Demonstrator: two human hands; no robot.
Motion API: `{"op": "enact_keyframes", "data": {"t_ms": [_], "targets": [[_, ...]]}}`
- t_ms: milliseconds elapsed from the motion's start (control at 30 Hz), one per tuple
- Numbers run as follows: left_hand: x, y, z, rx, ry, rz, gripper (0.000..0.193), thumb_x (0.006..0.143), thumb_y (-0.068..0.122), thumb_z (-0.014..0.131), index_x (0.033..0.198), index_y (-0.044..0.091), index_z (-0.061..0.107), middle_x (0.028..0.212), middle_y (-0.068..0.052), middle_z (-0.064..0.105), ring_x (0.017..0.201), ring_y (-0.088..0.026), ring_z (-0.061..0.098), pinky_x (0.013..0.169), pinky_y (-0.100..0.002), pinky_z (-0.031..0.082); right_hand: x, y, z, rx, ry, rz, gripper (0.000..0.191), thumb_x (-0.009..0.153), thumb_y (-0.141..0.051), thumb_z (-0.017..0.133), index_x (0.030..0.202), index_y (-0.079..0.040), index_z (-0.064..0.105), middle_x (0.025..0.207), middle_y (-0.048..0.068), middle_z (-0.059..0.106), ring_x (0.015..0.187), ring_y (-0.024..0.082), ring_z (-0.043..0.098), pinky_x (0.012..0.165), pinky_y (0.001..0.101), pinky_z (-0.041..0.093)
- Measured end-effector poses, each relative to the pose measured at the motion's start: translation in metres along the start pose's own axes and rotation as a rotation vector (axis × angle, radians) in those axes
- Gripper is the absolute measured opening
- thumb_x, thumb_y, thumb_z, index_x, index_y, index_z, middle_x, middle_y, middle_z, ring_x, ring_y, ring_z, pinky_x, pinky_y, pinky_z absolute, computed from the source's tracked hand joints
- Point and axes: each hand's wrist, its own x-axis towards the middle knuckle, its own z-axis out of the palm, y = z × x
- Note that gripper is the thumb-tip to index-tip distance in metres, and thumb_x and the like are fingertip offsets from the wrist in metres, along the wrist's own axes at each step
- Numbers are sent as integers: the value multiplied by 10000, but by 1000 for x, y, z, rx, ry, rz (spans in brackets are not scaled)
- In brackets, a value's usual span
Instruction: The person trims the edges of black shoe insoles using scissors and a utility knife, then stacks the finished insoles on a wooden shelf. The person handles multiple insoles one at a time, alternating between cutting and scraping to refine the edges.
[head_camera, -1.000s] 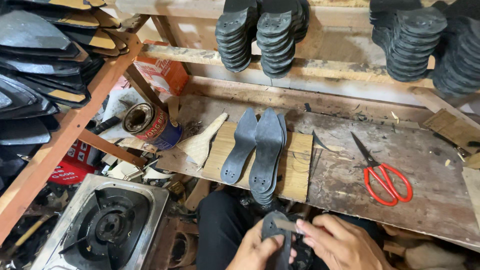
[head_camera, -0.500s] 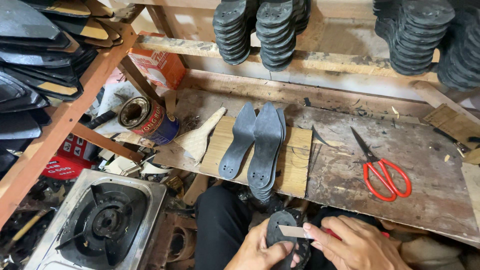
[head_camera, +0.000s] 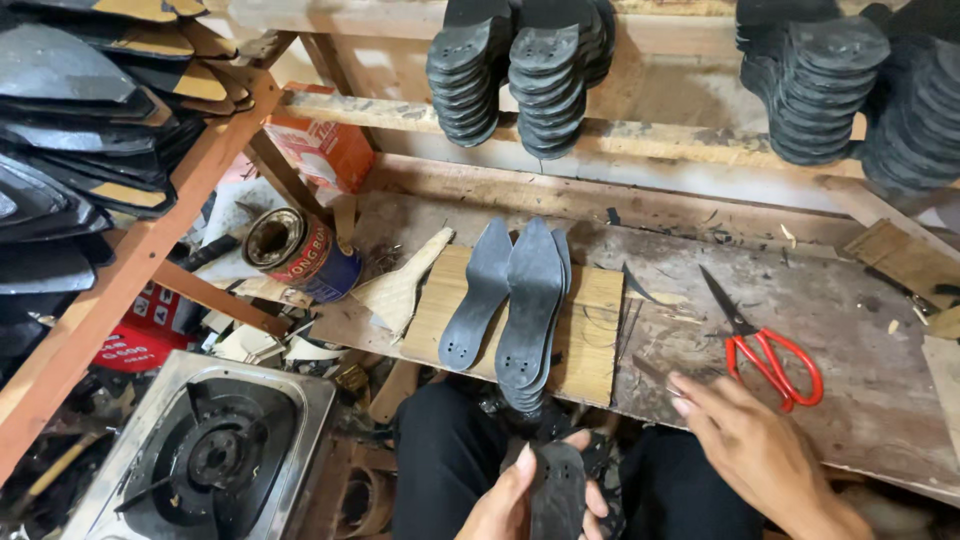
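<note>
Gripping a dark sole piece (head_camera: 556, 490) over the lap, the left hand (head_camera: 520, 500) stays clamped; the right hand (head_camera: 745, 445), empty and open, reaches the worktop (head_camera: 860, 330) edge near red scissors (head_camera: 765, 345); stacked soles (head_camera: 525, 310) wait.

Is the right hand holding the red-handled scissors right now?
No. The right hand hovers open beside the red-handled scissors, which lie on the wooden workbench.

Soft daylight, dim lower corners, sharp focus
</note>
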Motion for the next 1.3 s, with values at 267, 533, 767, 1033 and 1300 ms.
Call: {"op": "enact_keyframes", "data": {"t_ms": [267, 533, 767, 1033, 1300], "targets": [[17, 13, -17, 601, 90, 214, 648, 895, 158, 814, 1455, -36, 551, 996, -25, 615, 913, -114, 591, 844, -277, 492, 53, 2, 33, -394, 137, -200, 367, 923, -378, 615, 1250, -234, 702, 960, 73, 645, 942, 302, 659, 720, 455, 579], [17, 46, 11, 653, 163, 315, 416, 899, -10, 740, 1289, -36, 597, 1074, -65, 734, 986, -126, 682, 910, -287, 549, 68, 70, 21, -292, 38, 20, 432, 967, -476, 536, 1318, -262, 668, 1299, 72, 619, 940, 323, 717, 714, 414, 613], [18, 63, 25, 778, 213, 283, 441, 884, 28, 752, 1298, -23, 610, 1066, -45, 734, 975, -110, 676, 909, -275, 548, 73, 145, 0, -162, -114, 361, 658, 835, -482, 776, 1418, -199, 660, 1139, 129, 745, 949, 282, 735, 847, 395, 585], [20, 72, 43, 997, 200, 330, 435, 883, 74, 773, 1289, -14, 643, 1051, -29, 740, 976, -92, 658, 904, -253, 544, 97, 171, -9, 371, -157, 402, 558, 808, -126, 803, 1350, -48, 692, 1067, 141, 801, 845, 217, 709, 760, 379, 566], [14, 79, 51, 1102, 250, 356, 426, 871, 86, 781, 1272, -2, 669, 1029, -34, 772, 953, -82, 679, 890, -253, 556, 49, 120, -2, 975, 43, 211, 489, 767, -143, 767, 1240, -40, 692, 910, 17, 690, 791, 126, 634, 691, 293, 512]]}}
